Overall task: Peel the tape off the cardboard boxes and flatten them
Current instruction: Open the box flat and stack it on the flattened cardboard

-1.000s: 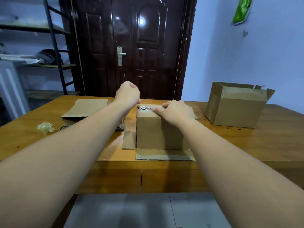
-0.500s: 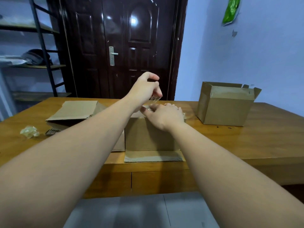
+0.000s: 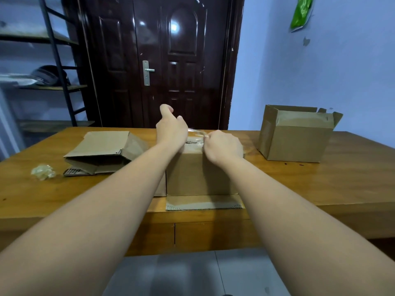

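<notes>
Upright brown cardboard box [image 3: 192, 174] stands at the near edge of the long wooden table [image 3: 320, 189], straight in front of me. Its near bottom flap [image 3: 204, 202] lies flat on the tabletop and reaches the table's edge.

Both my forearms reach out over the box. My right hand [image 3: 223, 146] rests on the box top with its fingers curled, pinching a strip of clear tape [image 3: 197, 133]. From that pinch the strip runs up and to the left, lifted off the cardboard, to my left hand [image 3: 172, 130]. That hand is held just above the far left part of the top. Its forefinger stands up, loosely bent. The other fingers are hidden behind the back of the hand, so I cannot tell whether it grips the tape's end or only touches it.

To the left on the table lies a partly collapsed brown cardboard box [image 3: 102, 150]. A crumpled wad of clear tape [image 3: 43, 171] sits near it, further left. Well apart to the right stands an open brown cardboard box with raised flaps [image 3: 297, 142].

Beyond the table:
- a dark glossy panelled door [image 3: 171, 60]
- a black metal shelf rack [image 3: 54, 50] on the left
- a green packet [image 3: 301, 13] on the pale blue wall
</notes>
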`<action>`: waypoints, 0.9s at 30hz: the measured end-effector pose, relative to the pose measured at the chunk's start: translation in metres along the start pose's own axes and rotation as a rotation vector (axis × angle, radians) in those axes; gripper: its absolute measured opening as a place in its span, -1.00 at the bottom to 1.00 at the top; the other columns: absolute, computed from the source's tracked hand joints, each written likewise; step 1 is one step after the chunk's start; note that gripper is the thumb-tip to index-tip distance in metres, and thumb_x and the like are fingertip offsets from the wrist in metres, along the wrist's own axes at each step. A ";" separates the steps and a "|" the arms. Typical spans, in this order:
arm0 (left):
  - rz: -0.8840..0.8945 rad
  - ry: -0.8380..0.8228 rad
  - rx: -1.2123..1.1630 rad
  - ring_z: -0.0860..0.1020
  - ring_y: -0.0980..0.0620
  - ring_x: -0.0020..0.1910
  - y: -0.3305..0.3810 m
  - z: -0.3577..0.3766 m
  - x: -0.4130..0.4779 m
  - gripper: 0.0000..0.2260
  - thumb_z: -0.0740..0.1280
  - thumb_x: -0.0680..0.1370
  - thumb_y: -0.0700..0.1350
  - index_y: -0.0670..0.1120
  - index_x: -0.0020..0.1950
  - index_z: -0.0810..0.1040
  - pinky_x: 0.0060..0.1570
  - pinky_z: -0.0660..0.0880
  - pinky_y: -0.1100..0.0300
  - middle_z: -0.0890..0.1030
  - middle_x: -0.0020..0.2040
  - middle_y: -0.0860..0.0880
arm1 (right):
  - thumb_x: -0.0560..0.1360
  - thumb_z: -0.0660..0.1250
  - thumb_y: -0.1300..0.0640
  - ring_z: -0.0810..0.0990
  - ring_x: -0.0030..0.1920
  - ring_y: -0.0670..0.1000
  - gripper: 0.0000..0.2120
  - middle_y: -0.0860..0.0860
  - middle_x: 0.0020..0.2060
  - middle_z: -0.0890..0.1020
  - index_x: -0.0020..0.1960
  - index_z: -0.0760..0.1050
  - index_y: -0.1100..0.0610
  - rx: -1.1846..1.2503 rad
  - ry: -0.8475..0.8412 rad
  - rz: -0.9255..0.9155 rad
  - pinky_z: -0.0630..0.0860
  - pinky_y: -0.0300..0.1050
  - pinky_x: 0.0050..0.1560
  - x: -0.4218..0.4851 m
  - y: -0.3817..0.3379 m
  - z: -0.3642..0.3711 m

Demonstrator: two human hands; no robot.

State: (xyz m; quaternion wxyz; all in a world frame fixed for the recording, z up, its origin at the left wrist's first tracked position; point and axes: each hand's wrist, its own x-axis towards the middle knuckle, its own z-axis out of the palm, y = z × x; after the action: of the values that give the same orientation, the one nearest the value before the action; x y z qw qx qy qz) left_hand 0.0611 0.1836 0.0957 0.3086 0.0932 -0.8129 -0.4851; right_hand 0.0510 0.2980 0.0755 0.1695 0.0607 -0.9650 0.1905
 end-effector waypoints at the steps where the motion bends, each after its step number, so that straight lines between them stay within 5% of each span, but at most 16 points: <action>1: 0.000 -0.002 0.015 0.44 0.04 -0.15 -0.002 0.000 0.002 -0.74 0.08 0.64 -0.17 -0.11 0.33 0.26 -0.15 0.31 0.16 0.46 0.04 -0.09 | 0.62 0.07 0.08 0.57 0.10 0.24 -0.68 0.15 0.08 0.63 0.14 0.57 0.14 0.018 0.016 0.025 0.38 -0.05 -0.06 0.000 0.001 -0.002; 7: 0.112 -0.247 0.360 0.47 -0.05 0.05 -0.011 0.005 0.002 -0.73 0.14 0.57 -0.27 -0.09 0.20 0.50 -0.07 0.32 0.22 0.56 0.18 -0.10 | 0.62 0.10 0.13 0.56 0.11 0.21 -0.74 0.14 0.09 0.62 0.16 0.52 0.14 0.042 0.102 0.110 0.39 -0.06 -0.07 0.002 0.002 -0.003; 13: 0.265 -0.382 0.665 0.52 -0.11 0.18 -0.010 0.011 -0.001 -0.64 0.22 0.57 0.16 0.00 0.25 0.55 0.04 0.41 0.12 0.60 0.19 -0.04 | 0.65 0.04 0.04 0.51 0.21 0.23 -0.65 0.16 0.20 0.57 0.23 0.50 0.18 0.276 0.121 0.291 0.39 -0.04 0.05 0.016 0.013 -0.017; 18: 0.286 -0.395 0.683 0.49 -0.12 0.21 -0.013 0.014 0.002 -0.62 0.20 0.55 0.21 0.05 0.24 0.56 0.13 0.43 0.08 0.60 0.22 -0.02 | 0.61 0.09 0.11 0.60 0.05 0.21 -0.71 0.12 -0.11 0.63 -0.15 0.51 0.16 0.704 0.163 0.295 0.53 0.11 0.12 0.025 0.022 -0.011; 20: 0.266 -0.413 0.662 0.47 -0.12 0.23 -0.013 0.014 0.003 -0.62 0.22 0.54 0.22 0.06 0.23 0.57 0.16 0.42 0.07 0.59 0.23 -0.02 | 0.60 0.09 0.19 0.64 -0.15 0.16 -0.66 0.04 -0.38 0.62 -0.33 0.42 0.12 0.977 0.209 0.379 0.57 -0.01 -0.10 0.028 0.026 -0.014; 22: 0.257 -0.419 0.655 0.46 -0.12 0.25 -0.012 0.013 0.003 -0.63 0.23 0.54 0.21 0.05 0.23 0.56 0.18 0.41 0.07 0.58 0.24 -0.02 | 0.61 0.02 0.26 0.54 -0.42 0.04 -0.63 0.00 -0.57 0.52 -0.35 0.35 0.14 1.388 0.226 0.521 0.39 -0.20 -0.42 0.024 0.032 -0.025; 24: 0.256 -0.418 0.652 0.45 -0.12 0.26 -0.011 0.012 0.002 -0.64 0.24 0.55 0.19 0.04 0.23 0.56 0.19 0.40 0.08 0.58 0.24 -0.03 | 0.58 -0.04 0.31 0.51 -0.46 0.04 -0.68 0.07 -0.49 0.54 -0.30 0.32 0.16 1.644 0.239 0.631 0.38 -0.23 -0.45 0.017 0.040 -0.032; 27: 0.265 -0.411 0.656 0.47 -0.12 0.24 -0.011 0.012 0.001 -0.65 0.23 0.57 0.18 0.02 0.23 0.57 0.18 0.41 0.08 0.59 0.22 -0.05 | 0.61 -0.01 0.24 0.49 -0.43 0.00 -0.71 0.04 -0.42 0.45 -0.24 0.34 0.16 1.636 0.293 0.767 0.36 -0.22 -0.39 0.010 0.050 -0.033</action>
State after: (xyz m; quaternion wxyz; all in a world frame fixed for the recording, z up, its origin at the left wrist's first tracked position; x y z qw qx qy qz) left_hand 0.0520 0.1864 0.0829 0.1536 -0.0177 -0.9742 -0.1646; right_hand 0.0424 0.3566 0.0905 0.1193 -0.1877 -0.4519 0.8639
